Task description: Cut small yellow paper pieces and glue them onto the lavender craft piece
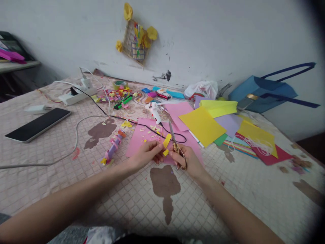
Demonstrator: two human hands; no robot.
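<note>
My left hand [149,153] pinches a small yellow paper strip [167,140] between thumb and fingers. Gold-handled scissors [175,142] are in my right hand [188,161], their blades pointing up and away from me. A second small yellow piece [166,152] shows between the two hands, close to my right fingertips; which hand holds it I cannot tell. Under and beyond the hands lies a pink paper sheet [134,139] strewn with paper scraps. To the left, a purple paper roll [113,147] with pink, orange and yellow bits rests on the table.
A white glue gun [154,112] with a black cord lies ahead. Coloured paper sheets [203,125] and a blue bag [264,93] are at the right. On the left are a tablet-like dark device [39,124], a power strip [77,95] and a green cutter [123,102].
</note>
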